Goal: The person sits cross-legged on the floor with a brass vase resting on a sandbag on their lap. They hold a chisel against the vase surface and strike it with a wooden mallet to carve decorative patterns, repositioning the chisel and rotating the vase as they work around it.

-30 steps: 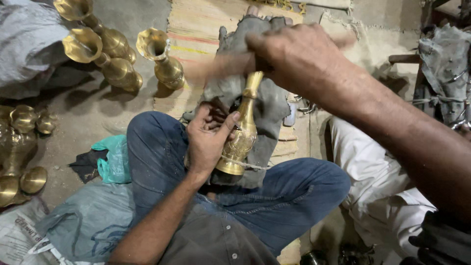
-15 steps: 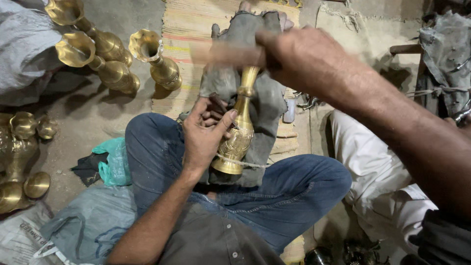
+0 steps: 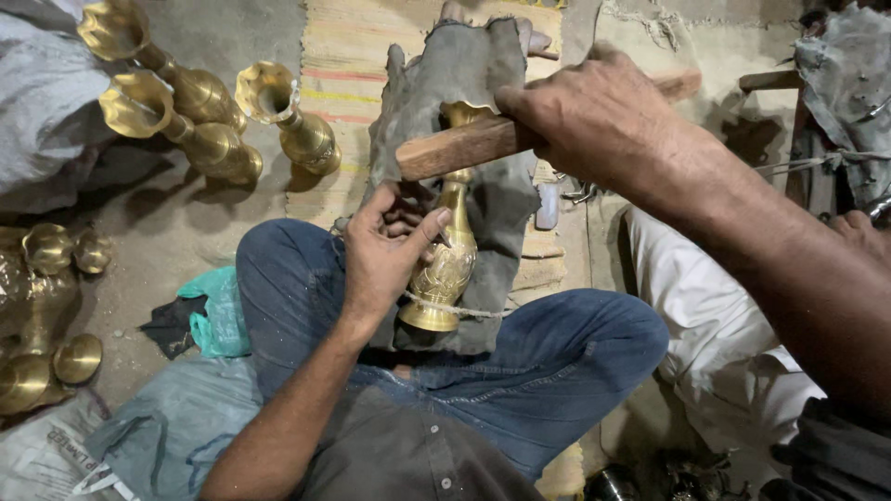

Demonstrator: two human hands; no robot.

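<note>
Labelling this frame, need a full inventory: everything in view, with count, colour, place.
brass vase: 1, gold, lying on grey cloth across the lap
wooden stick: 1, brown, crossing above the vase's neck
grey cloth: 1, under the vase
string: 1, pale, around the vase's foot
standing brass vases: 3, gold, floor upper left
small brass parts: several, gold, left edge
teal bag: 1, by the left knee
white cloth: 1, right of the lap
left hand: grip around the vase body
right hand: grip closed on the stick
</note>
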